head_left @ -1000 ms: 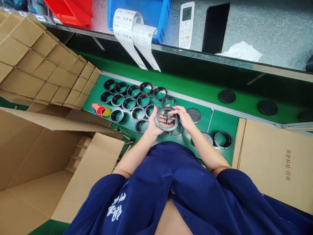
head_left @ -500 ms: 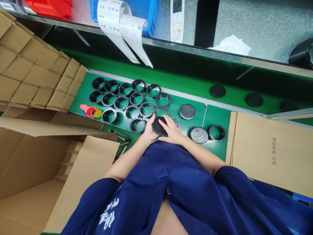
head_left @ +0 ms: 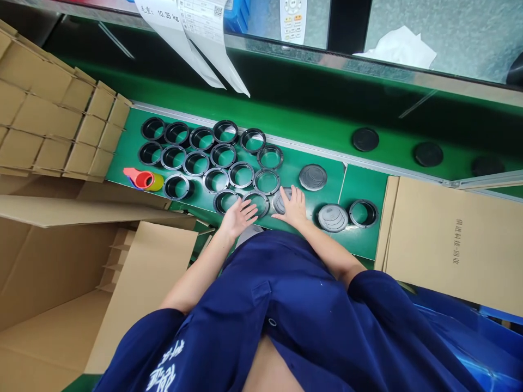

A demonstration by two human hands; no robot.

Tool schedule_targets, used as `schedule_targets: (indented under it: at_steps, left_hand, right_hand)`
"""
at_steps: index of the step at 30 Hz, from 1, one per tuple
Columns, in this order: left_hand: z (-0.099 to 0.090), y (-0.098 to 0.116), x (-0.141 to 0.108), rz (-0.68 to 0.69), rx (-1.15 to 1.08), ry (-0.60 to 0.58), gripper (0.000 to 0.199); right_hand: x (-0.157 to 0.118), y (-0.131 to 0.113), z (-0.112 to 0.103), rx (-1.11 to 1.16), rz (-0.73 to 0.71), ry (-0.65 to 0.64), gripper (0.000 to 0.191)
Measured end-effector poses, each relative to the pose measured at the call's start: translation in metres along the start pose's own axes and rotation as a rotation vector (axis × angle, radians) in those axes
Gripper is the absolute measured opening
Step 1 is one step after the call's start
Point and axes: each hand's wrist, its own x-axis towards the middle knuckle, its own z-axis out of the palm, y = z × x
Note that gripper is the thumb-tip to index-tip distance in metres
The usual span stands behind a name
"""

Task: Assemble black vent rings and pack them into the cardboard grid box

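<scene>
My left hand point(head_left: 239, 216) is open, palm up and fingers spread, holding nothing. It is beside two black rings at the front of the bench, and its fingertips overlap the nearer black ring point(head_left: 256, 204) in the picture. My right hand point(head_left: 295, 208) is spread over the right side of a round grey louvred air vent point(head_left: 279, 201), which lies on the bench partly hidden by the fingers. Close by are another round vent point(head_left: 312, 177) behind, a tilted round vent point(head_left: 333, 218) to the right, and a single black ring point(head_left: 363, 213) past it.
Several black rings point(head_left: 196, 163) stand in rows on the green bench point(head_left: 327, 155). Red and yellow ring pieces point(head_left: 147, 180) lie left. Cardboard dividers point(head_left: 57, 114) and an open carton point(head_left: 134, 299) are left, flat cardboard point(head_left: 453, 239) right. Paper labels point(head_left: 204, 49) hang from the shelf.
The dark round piece that both hands held is no longer between them; a vent now lies under my right hand. My left hand has moved left and opened. The view has shifted slightly.
</scene>
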Motion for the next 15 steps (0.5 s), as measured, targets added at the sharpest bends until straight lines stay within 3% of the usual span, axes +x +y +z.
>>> schedule_targets:
  at_steps: [6,10,12,15]
  left_hand:
    - [-0.019,-0.007,-0.007,-0.012,-0.026,0.063,0.039]
    - [-0.027,-0.013,-0.007,0.002,-0.042,0.119,0.034]
    - [-0.030,-0.016,-0.006,0.028,0.020,0.186,0.029]
    - [-0.023,-0.023,0.005,0.126,0.224,0.223,0.022]
  right_hand:
    - [-0.001,-0.008,-0.014,-0.004,-0.012,-0.127,0.106]
    - [0.004,-0.019,-0.032,0.100,-0.056,0.066,0.087]
    - [0.006,-0.023,-0.029,0.139,-0.062,0.105,0.082]
    - [0.008,-0.021,-0.016,0.191,-0.060,-0.003,0.075]
